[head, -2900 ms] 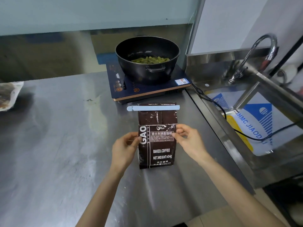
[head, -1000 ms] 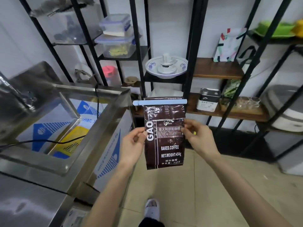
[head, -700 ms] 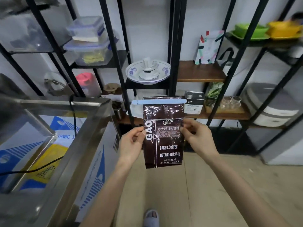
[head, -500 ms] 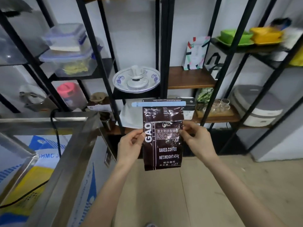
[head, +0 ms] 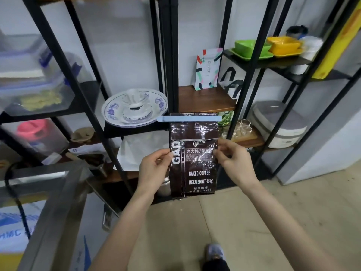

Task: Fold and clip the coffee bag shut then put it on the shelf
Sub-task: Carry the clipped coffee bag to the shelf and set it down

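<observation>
I hold a dark brown coffee bag [head: 195, 165] upright in the air in front of a black metal shelf rack. A long pale blue clip [head: 189, 118] is clamped across its folded top. My left hand [head: 154, 169] pinches the bag's left edge and my right hand [head: 234, 163] pinches its right edge, both about halfway up. Behind the bag's top is a wooden shelf board [head: 203, 98] with bare wood towards its front.
The wooden shelf carries a patterned pouch [head: 207, 69] at the back. A blue-and-white plate [head: 134, 108] sits on the shelf to the left, glass cups [head: 242, 128] and a grey cooker [head: 279, 124] lower right, green and yellow dishes [head: 267, 47] upper right. A steel sink edge [head: 50, 212] is at left.
I have turned from the steel counter to the shelf rack, carrying the clipped bag in both hands. Over the last second the rack has come closer and shifted left in view.
</observation>
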